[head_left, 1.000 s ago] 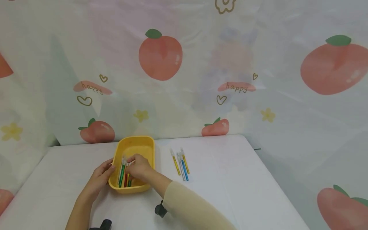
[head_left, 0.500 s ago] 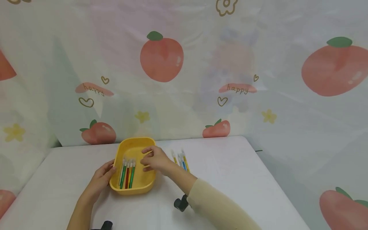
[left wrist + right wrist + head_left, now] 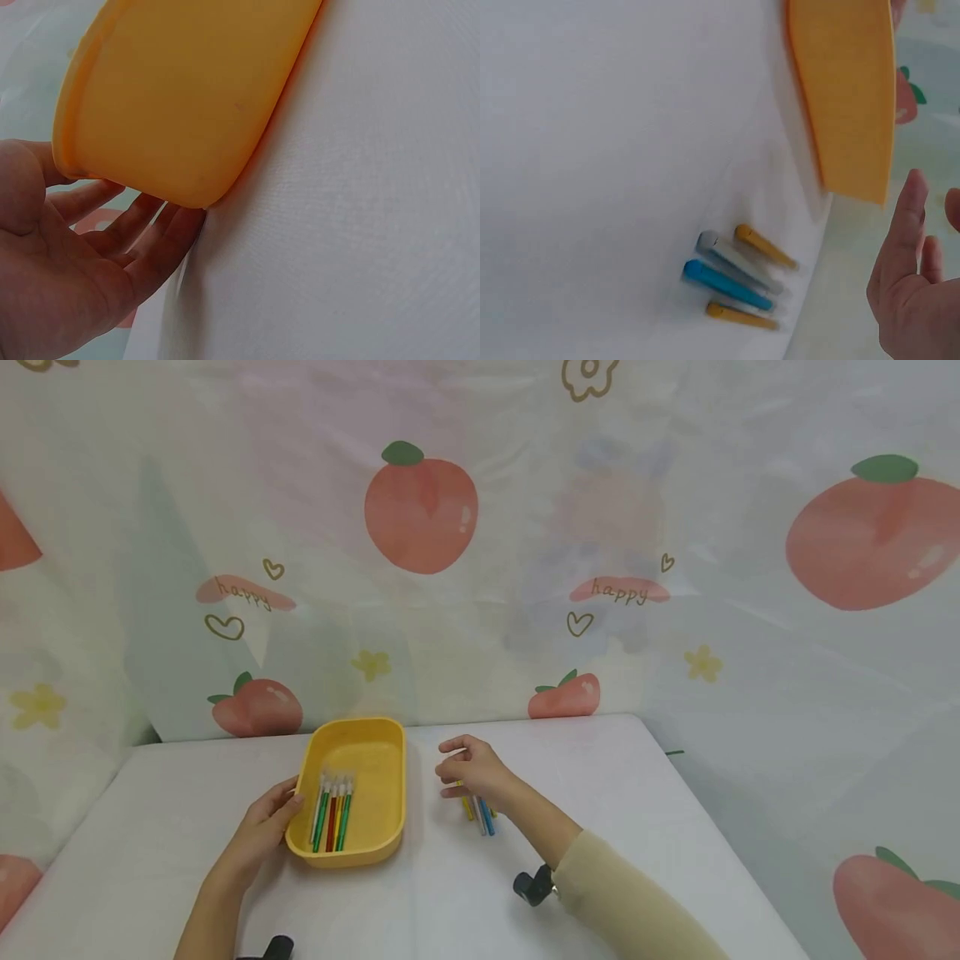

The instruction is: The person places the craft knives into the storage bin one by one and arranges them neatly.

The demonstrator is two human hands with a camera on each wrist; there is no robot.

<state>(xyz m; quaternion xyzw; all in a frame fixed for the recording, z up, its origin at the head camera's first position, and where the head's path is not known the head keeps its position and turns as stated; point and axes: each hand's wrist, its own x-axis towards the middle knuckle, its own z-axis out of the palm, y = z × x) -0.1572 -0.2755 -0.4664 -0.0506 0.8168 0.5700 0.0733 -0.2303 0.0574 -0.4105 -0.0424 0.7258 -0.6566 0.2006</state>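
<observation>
My left hand (image 3: 262,821) holds the left side of a yellow plastic tray (image 3: 378,777), thumb at the rim and fingers against the outer wall (image 3: 180,97). Several slim, pen-like sticks (image 3: 331,818) in green, red, yellow and silver lie side by side in the tray's near left part, their pale ends pointing away. To the right of the tray, my right hand (image 3: 480,772) hovers with loosely bent, spread fingers and nothing in them. Below it lie loose sticks on the table: a blue one (image 3: 727,285), a silver one (image 3: 741,262) and two yellow ones (image 3: 765,245).
A white cloth covers the table (image 3: 600,827). Behind it hangs a pale curtain (image 3: 495,635) printed with peaches. Black camera mounts show at the right wrist (image 3: 532,887) and the left wrist (image 3: 277,948).
My right hand has withdrawn from the sticks in the tray and moved right, over the loose ones. Those in the tray are now uncovered. The left hand stays at the tray.
</observation>
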